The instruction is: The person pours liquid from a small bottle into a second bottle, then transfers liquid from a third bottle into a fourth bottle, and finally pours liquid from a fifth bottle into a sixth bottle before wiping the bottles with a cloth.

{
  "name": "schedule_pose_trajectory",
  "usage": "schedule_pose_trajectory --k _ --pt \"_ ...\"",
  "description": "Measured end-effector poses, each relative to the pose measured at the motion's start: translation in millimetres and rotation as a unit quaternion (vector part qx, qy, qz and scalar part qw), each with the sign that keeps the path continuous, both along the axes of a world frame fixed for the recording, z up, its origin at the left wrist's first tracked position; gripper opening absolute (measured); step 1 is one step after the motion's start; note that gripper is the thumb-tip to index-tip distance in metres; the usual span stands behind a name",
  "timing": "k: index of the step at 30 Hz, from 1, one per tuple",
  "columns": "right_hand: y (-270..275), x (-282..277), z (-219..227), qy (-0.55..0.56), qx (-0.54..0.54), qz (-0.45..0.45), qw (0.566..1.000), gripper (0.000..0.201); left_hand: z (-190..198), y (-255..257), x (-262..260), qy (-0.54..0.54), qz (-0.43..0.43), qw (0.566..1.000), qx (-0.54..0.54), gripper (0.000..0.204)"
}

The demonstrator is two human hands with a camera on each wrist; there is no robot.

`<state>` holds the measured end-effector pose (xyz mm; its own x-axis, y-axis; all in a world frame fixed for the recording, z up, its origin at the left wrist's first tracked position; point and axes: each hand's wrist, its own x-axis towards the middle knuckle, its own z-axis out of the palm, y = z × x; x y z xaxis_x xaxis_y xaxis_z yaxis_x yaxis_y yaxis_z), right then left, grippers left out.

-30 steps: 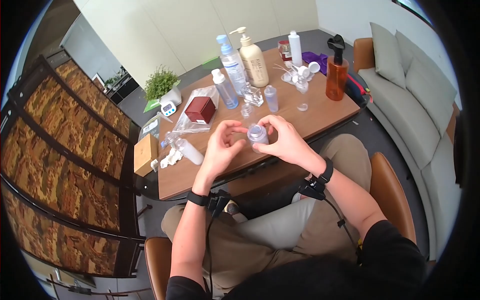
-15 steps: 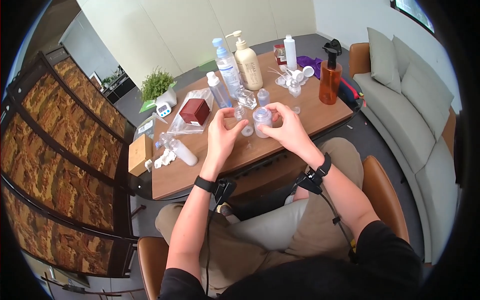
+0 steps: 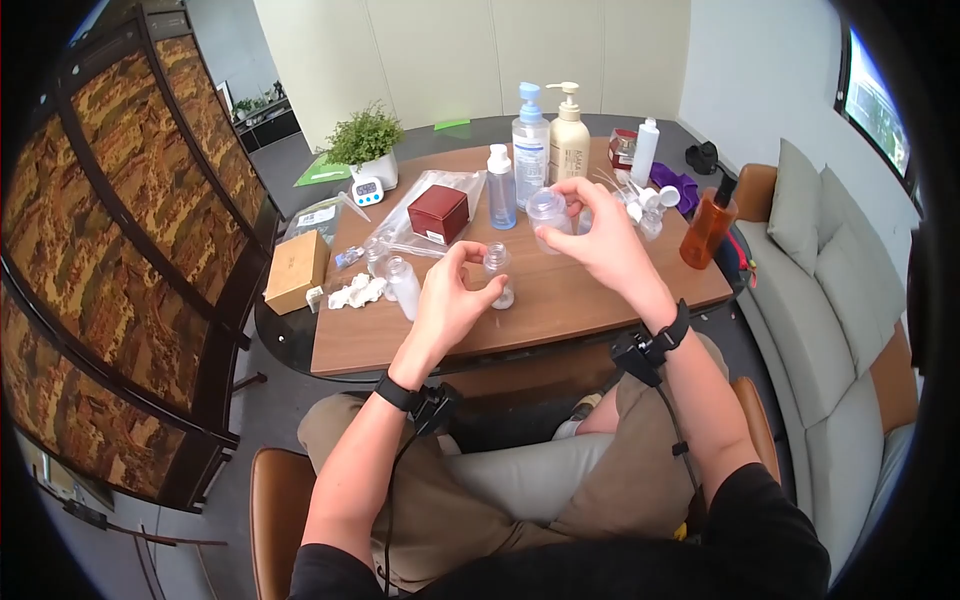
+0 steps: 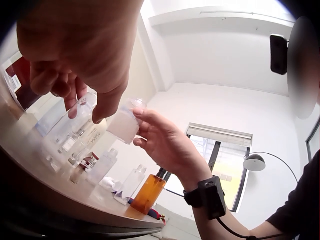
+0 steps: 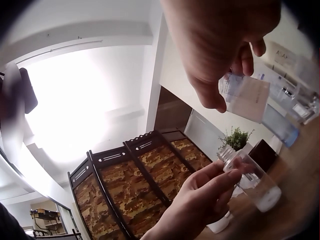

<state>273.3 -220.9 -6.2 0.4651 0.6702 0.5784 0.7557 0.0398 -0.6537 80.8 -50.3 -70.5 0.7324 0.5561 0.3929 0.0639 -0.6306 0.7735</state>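
My left hand (image 3: 447, 310) pinches a small clear open-necked bottle (image 3: 498, 275) between thumb and fingers, near the table's front. Some white stuff lies in the bottom of this bottle (image 5: 267, 197), as the right wrist view shows. Up and to the right, my right hand (image 3: 607, 240) grips a frosted, wide-mouthed jar (image 3: 547, 212) by its sides, its top uncovered. Seen from the left wrist, the jar (image 4: 123, 126) is held in the air, tilted, with pale contents. The two containers are apart.
Pump bottles (image 3: 568, 140) and a blue bottle (image 3: 501, 190) stand behind the hands. Left are a dark red box (image 3: 439, 214) on a plastic bag, a white-filled bottle (image 3: 403, 288), crumpled tissue (image 3: 357, 292) and a cardboard box (image 3: 297, 272). An amber bottle (image 3: 707, 232) stands right.
The right hand has carried the jar up and away from the left hand. The left hand now pinches the clear bottle it was beside. The head view has shifted.
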Motion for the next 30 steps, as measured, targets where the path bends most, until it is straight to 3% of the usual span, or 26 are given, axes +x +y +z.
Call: schedule_pose_trajectory --k 10,13,18,24,30 --pt "9.0 -22.7 -10.5 -0.059 0.029 -0.024 0.998 0.051 15.2 -11.2 -14.3 -0.053 -0.015 0.998 0.000 0.045" --pt "6.7 -24.2 -6.3 -0.106 0.045 -0.033 0.993 0.052 28.7 -19.0 -18.6 0.033 0.000 0.998 -0.061 0.046" --pt "0.3 -11.8 9.7 -0.102 0.015 -0.029 0.994 0.052 20.5 -15.8 -12.1 -0.022 0.007 0.999 -0.038 0.044" --pt "16.1 6.3 44.9 -0.101 -0.099 0.045 0.989 0.051 20.8 -13.8 -8.0 -0.008 0.014 0.997 -0.069 0.043" --pt "25.7 6.8 23.7 -0.087 -0.080 0.047 0.992 0.053 32.4 -18.3 -18.4 0.062 0.005 0.993 -0.101 0.044"
